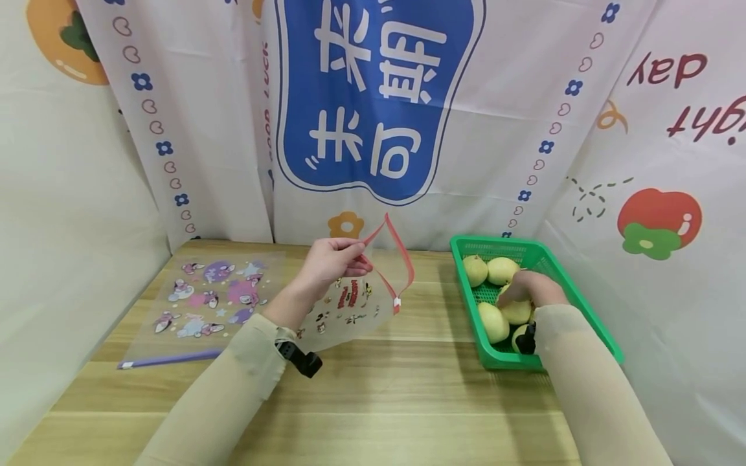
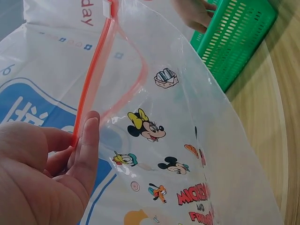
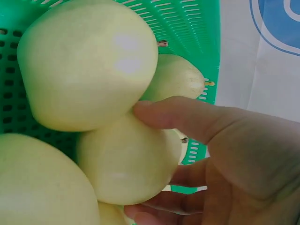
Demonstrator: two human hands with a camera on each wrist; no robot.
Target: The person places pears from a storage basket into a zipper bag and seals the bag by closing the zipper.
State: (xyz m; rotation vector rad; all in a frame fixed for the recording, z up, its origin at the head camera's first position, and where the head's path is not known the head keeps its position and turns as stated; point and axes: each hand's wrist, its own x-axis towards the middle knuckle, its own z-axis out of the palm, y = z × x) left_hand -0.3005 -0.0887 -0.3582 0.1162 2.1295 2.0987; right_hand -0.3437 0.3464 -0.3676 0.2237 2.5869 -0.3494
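My left hand (image 1: 332, 262) pinches the red zip edge of a clear zip bag (image 1: 350, 307) and holds it above the table, its mouth gaping. Cartoon characters cover the bag's side in the left wrist view, where thumb and fingers (image 2: 89, 145) meet on the red strip. Inside a green basket (image 1: 513, 361), my right hand (image 1: 536, 289) grips a pale yellow-green pear (image 3: 131, 161). Its thumb lies on top of the fruit and the fingers curl round the far side, partly hidden. Several other pears (image 1: 493, 322) surround it.
A second clear bag (image 1: 212, 301) with a purple zip strip (image 1: 169, 359) lies flat on the left of the wooden table (image 1: 373, 401). Printed white cloth (image 1: 507, 97) hangs behind and at both sides; the basket stands near the right cloth.
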